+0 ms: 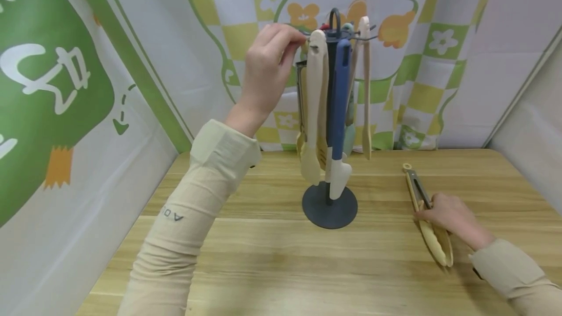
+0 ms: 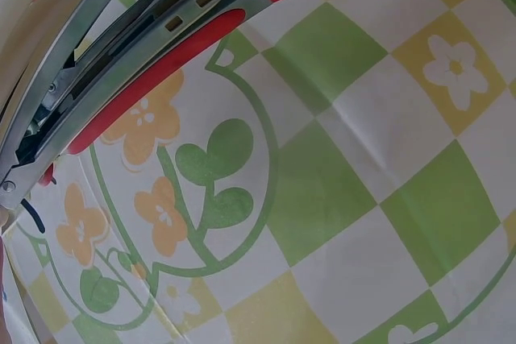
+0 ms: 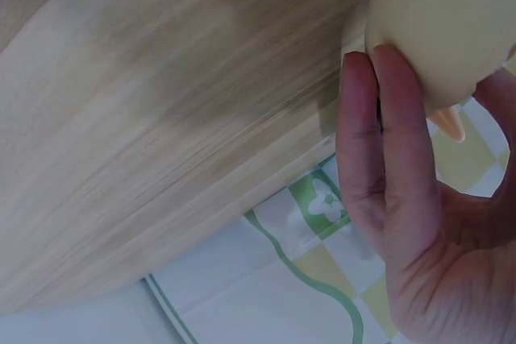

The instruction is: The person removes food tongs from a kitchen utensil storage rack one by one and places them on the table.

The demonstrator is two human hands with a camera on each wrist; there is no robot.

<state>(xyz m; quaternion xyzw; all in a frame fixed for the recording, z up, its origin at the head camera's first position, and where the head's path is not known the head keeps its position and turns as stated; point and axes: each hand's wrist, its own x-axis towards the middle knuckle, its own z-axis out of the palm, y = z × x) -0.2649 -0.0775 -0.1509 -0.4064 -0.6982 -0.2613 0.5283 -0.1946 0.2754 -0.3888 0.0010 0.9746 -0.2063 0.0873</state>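
Note:
My left hand (image 1: 265,65) is raised at the left side of a black utensil rack (image 1: 329,206), its thumb and fingertips pinched together at the end of a hook, beside a hanging cream utensil (image 1: 312,106). Metal tools with red handles (image 2: 161,78) fill the upper left of the left wrist view; that hand is barely seen there. On the table at the right, my right hand (image 1: 452,218) grips cream-tipped tongs (image 1: 432,243) around their middle. In the right wrist view, two fingers of the right hand (image 3: 403,175) lie against a cream surface (image 3: 443,22).
A blue-handled spatula (image 1: 340,101) with a white head hangs at the rack's front, and wooden-coloured tongs (image 1: 366,91) hang at its right. The rack's round base stands on a wooden table (image 1: 263,267). Patterned cloth (image 1: 465,77) covers the wall behind.

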